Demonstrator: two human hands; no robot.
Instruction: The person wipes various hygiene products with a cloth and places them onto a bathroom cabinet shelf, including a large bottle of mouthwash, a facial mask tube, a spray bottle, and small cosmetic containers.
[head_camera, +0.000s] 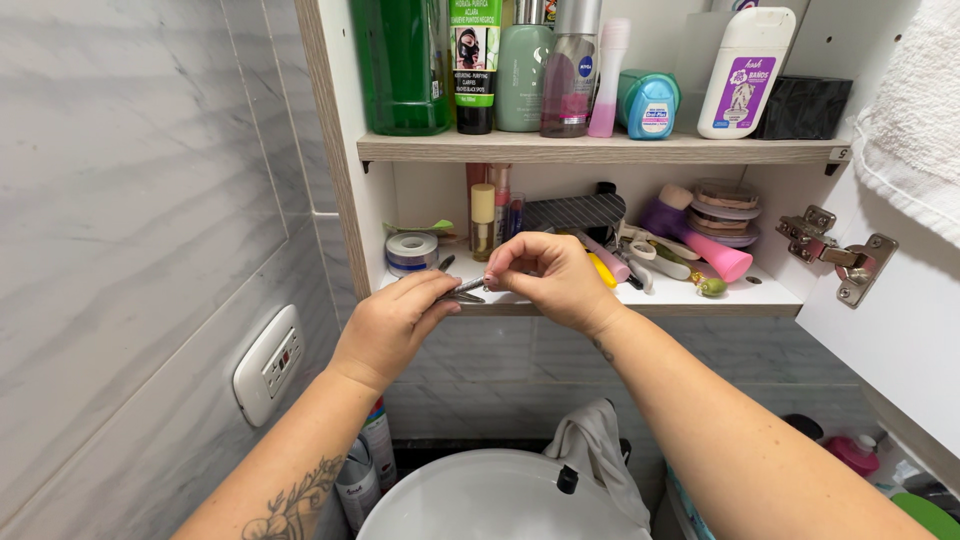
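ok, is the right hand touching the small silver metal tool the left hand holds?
Touching. The head view shows the right hand with its fingertips pinched on the end of the small silver metal tool, while the left hand grips the other end.

Green bottle (405, 65) on upper shelf (600, 149); tape roll (411, 251) lower shelf; white sink (480, 500) below.

Both hands' fingers (505, 262) pinching small metal tool (466, 289), open cabinet shelf (600, 149)

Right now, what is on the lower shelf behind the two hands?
Behind the left hand and right hand, the lower shelf shows a tape roll, small bottles, a pink brush and stacked compacts. The hands cover whatever lies mid-shelf.
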